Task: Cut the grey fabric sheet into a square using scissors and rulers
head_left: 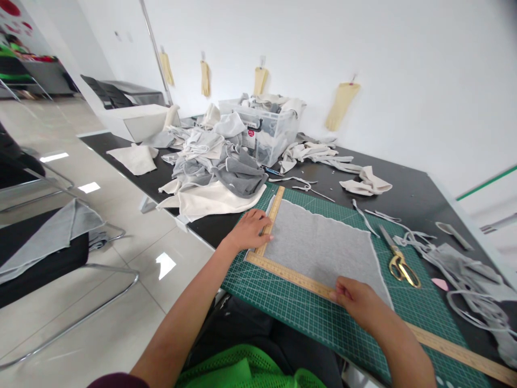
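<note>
We see a bright room with even, rather cool light, and the wall [383, 43] is almost plain white. On the glossy floor [133, 242] we notice several hard white patches of reflected glare. The table [407, 183] gives only a dull sheen, while the scissors [398, 264] shine in small golden points. Shadows are soft; we find a faint one on the cloth [319, 237] near the right hand [355, 299]. The wide lens makes lines lean and stretches the chair [52, 269] at the left edge. The gloves [341, 106] look slightly smeared, and the marks of the ruler [291, 271] are too fine for us to read.
</note>
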`<action>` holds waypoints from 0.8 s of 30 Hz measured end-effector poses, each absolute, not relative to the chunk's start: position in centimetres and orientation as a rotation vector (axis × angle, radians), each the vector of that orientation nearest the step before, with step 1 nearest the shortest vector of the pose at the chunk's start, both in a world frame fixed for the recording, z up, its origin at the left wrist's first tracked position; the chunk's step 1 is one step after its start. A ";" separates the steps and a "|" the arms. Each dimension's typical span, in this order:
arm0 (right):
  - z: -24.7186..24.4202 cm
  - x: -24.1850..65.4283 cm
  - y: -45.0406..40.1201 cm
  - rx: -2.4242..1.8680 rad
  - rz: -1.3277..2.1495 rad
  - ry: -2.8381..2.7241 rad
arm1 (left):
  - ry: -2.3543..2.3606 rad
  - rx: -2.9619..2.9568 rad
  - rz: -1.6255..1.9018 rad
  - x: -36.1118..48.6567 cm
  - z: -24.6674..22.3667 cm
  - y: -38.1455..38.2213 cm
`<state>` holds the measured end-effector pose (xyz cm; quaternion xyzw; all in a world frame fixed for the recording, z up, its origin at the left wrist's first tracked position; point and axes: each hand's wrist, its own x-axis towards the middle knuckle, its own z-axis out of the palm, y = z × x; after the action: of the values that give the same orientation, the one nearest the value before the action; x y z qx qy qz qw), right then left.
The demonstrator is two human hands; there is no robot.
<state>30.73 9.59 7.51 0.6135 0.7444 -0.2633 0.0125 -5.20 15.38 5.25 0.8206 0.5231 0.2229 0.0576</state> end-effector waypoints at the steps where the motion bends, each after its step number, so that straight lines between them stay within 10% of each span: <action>1: 7.6 30.7 9.6 1.911 -0.822 2.319 | 1.580 2.489 0.679 -5.2 5.3 15.4; 24: 7.2 31.0 9.8 1.906 -0.791 2.380 | 1.550 2.441 0.648 -5.5 4.5 15.9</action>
<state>30.96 9.77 7.16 0.6050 0.7556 -0.2512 -0.0045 -5.49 15.90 4.55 0.8205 0.5209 0.2179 0.0893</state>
